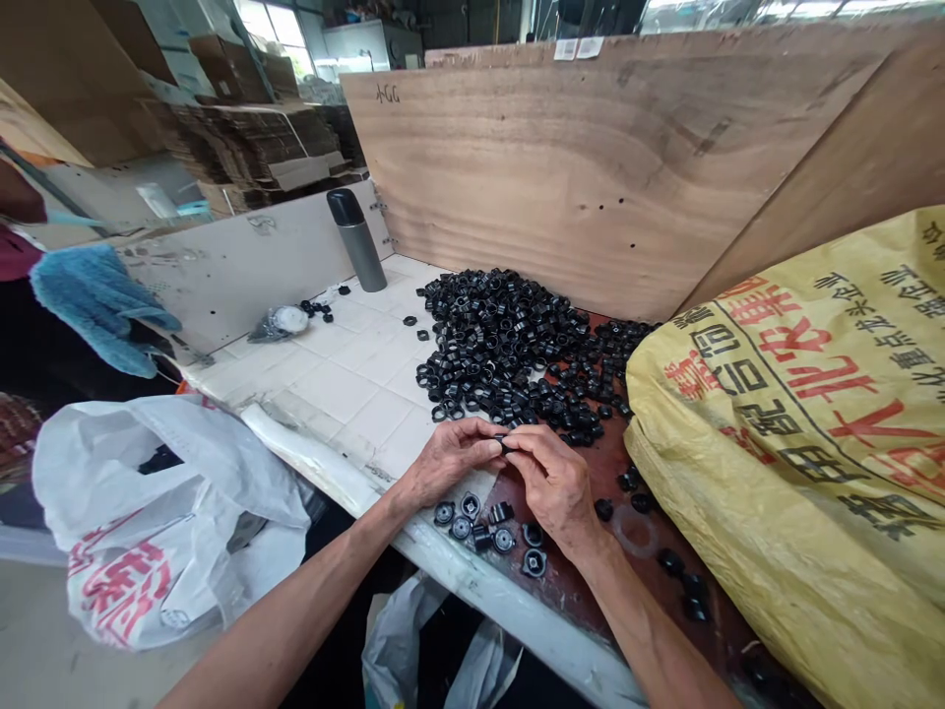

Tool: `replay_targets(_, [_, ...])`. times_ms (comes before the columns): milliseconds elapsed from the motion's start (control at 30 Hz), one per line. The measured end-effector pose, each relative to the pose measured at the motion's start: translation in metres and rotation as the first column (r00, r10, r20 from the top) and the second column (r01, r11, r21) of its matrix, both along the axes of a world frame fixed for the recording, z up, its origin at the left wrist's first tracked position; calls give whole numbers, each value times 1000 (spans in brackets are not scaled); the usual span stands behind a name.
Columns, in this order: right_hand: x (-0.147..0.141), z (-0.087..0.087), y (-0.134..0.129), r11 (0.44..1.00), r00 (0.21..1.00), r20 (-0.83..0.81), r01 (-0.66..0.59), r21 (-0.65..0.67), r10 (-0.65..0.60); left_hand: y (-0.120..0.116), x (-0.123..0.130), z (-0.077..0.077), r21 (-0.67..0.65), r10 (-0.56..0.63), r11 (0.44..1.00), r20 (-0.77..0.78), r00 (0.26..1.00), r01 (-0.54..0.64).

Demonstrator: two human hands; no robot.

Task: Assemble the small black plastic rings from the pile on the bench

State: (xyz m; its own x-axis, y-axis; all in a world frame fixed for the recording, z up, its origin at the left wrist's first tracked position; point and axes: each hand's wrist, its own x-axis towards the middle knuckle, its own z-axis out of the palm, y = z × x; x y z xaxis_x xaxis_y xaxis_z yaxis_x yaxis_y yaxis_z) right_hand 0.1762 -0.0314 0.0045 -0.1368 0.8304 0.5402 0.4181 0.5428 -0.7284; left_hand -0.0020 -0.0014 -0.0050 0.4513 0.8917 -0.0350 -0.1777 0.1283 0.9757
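My left hand (pixel 452 459) and my right hand (pixel 552 484) meet over the near part of the table, fingertips pinched together on a small black plastic part (pixel 505 445). Most of that part is covered by my fingers. Just below the hands, near the table's front edge, lie several round black caps (pixel 503 540) with grey, patterned centres. Beyond my fingers rises a large heap of black plastic rings (pixel 494 340), spreading to the right toward the yellow sack.
A yellow woven sack (pixel 797 423) fills the right side. A grey thermos (pixel 357 241) stands at the back left, near a small clear bag (pixel 279 323). Wooden boards (pixel 591 167) wall the back. White bags (pixel 177 512) hang at the front edge. A blue-gloved person (pixel 95 295) is at far left.
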Motion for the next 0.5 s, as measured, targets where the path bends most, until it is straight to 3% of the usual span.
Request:
replay_targets(100, [0,0,-1,999,998,22,54,-9,-54,1,1,-2,171,56,984,-20,998,-52])
replay_targets(200, [1,-6,-1,991,988,93,128,-42,-124,1,2,-3,403,114,913,-89,989,-69])
replay_targets(267, [1,-10,0,983,974,162,173,-62,-161,1,3,-3,481,99,876,-124,987,-28])
replay_targets(400, [2,-12,-1,967,955,211,233,-104,-207,1,3,-2,452,107,891,-136,985,-35])
replay_targets(500, [2,-8,-4,979,972,182,172,-114,-149,0,3,1,377,137,923,-118,983,-83])
